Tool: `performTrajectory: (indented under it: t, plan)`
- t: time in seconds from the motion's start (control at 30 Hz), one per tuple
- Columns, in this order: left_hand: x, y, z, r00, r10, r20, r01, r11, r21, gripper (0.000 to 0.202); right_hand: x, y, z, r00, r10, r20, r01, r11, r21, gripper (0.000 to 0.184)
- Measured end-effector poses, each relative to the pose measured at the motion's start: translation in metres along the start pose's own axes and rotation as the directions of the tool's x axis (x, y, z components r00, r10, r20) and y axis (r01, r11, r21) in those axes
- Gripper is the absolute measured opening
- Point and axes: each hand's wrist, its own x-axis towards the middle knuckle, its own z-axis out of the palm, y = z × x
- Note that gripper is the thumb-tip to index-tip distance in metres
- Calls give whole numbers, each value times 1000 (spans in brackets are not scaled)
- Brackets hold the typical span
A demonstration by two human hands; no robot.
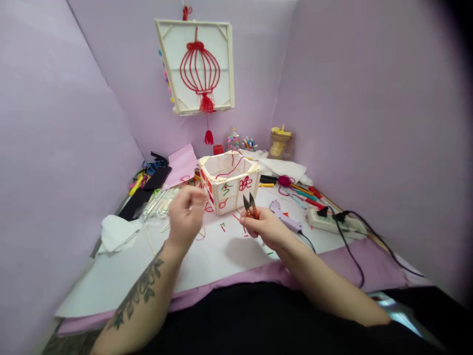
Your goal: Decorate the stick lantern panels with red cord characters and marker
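My right hand [264, 228] is closed round orange-handled thread snips [250, 205], whose dark blades are parted and point upward. My left hand [185, 214] hovers nearby with its fingertips pinched; I cannot tell whether it grips anything. Just behind both stands the lantern box [229, 183], open-topped, made of pale craft sticks and white panels with red and green yarn figures, on the white bench [207, 261]. A purple glue gun [284, 218] lies near my right hand.

The snips [250, 203] sit in the right hand [264, 228]; the box [229, 183] stands just beyond its fingers, the glue gun [286, 222] to their right.
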Motion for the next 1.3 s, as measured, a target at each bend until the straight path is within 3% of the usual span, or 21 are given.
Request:
performTrajectory:
  t: [0.03,0.13,0.23,0.43,0.53,0.63,0.7,0.8,0.9,1.07,1.3]
  plan:
    - [6,-6,14,999,15,-30,-16,1000,-8,34,0,-4,-1,1000,17,13,-18,997,81,24]
    - [9,-16,37,962,186,198,-182,983,-39,31,-1,-12,-3,998,48,36,-54,980,194,26]
    - [3,-19,40,897,286,338,-281,957,-64,30,-2,-14,-4,997,64,51,-73,978,194,24]
    - [-2,-26,40,838,357,412,-385,923,-18,16,1,-9,-3,995,51,87,-64,987,150,22]
    - [-3,-27,42,855,303,421,-309,949,-56,16,2,-4,-2,999,3,52,-10,990,138,27]
    - [-7,-29,45,933,116,340,-86,991,-102,18,0,2,-3,986,-112,-122,119,991,57,37]
    - [-9,-31,47,960,-39,276,88,982,-166,20,-2,8,-3,949,-230,-216,202,969,-143,38]
    - [-12,-33,51,951,-174,254,239,937,-255,21,-6,18,-4,924,-350,-151,249,854,-457,33]
    - [-13,-32,53,944,-180,278,260,923,-284,21,-8,26,-4,931,-358,-71,270,807,-525,33]
    - [-15,-31,53,938,-171,301,264,916,-303,23,-6,27,-1,931,-337,-137,251,868,-428,34]
    - [-15,-31,50,950,-43,311,110,973,-201,21,-3,21,2,957,-253,-145,191,919,-345,33]
